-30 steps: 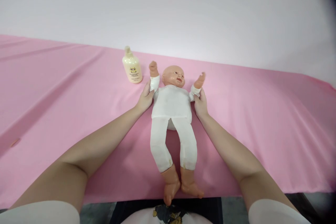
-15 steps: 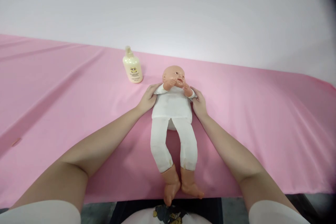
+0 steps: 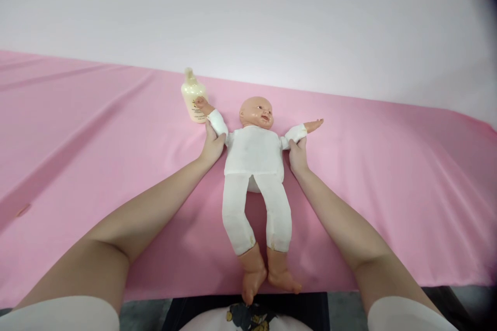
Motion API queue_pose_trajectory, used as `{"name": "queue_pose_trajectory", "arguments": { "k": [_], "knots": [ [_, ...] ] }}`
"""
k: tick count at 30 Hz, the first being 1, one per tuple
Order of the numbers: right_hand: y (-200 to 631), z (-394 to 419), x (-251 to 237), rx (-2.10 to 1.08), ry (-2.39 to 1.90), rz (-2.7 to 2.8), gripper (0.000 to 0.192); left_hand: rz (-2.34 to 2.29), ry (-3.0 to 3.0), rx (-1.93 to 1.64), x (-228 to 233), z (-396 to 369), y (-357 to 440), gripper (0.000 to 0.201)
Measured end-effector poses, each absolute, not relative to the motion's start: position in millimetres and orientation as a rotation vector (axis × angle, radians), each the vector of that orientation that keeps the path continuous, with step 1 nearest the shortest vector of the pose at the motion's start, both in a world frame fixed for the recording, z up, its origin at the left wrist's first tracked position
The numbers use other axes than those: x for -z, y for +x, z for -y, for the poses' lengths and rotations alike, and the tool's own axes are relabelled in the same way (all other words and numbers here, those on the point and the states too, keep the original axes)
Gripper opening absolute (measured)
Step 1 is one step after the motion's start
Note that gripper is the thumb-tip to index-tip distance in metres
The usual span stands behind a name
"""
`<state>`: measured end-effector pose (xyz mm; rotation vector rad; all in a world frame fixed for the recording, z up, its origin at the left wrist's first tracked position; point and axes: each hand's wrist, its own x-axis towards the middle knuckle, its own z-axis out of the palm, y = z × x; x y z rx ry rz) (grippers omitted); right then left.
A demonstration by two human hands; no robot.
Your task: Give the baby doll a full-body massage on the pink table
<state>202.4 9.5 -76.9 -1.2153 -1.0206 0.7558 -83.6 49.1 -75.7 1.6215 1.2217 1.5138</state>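
A baby doll (image 3: 254,152) with a white cloth body lies on its back, its head away from me and its feet at the near table edge. My left hand (image 3: 213,144) grips the doll's arm on the left side, fingers wrapped behind the white sleeve. On the other side, my right hand (image 3: 298,158) is closed round the doll's other arm near the elbow. Both doll arms are spread outward from the body. The doll's left-side hand overlaps the pump bottle (image 3: 190,94) in view; whether they touch I cannot tell.
The pale yellow pump bottle stands upright beyond my left hand. A pink cloth (image 3: 368,191) with folds covers the table, and a white wall (image 3: 248,20) rises behind it. The table's near edge runs just in front of my body.
My hands have moved apart, each with one of the doll's arms. Those arms went from folded over its chest and chin to stretched out sideways. Its body and legs stayed put.
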Motion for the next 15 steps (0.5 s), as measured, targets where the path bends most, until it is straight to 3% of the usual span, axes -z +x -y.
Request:
{"name": "queue_pose_trajectory", "arguments": {
  "k": [4, 10, 15],
  "knots": [
    [198.7, -4.6, 68.7, -0.695, -1.18, 1.179, 0.044, -1.144, 1.853, -1.493, 72.8, -44.3, -81.0, 0.064],
    [194.9, -0.2, 64.2, -0.637, -1.14, 1.363, 0.05, -1.124, 2.014, -1.498, 60.0, -32.8, -77.0, 0.063],
    [196.1, -0.1, 65.3, -0.586, -1.16, 1.539, 0.055, -1.141, 2.245, -1.301, 55.3, -30.7, -76.7, 0.053]
  ]
}}
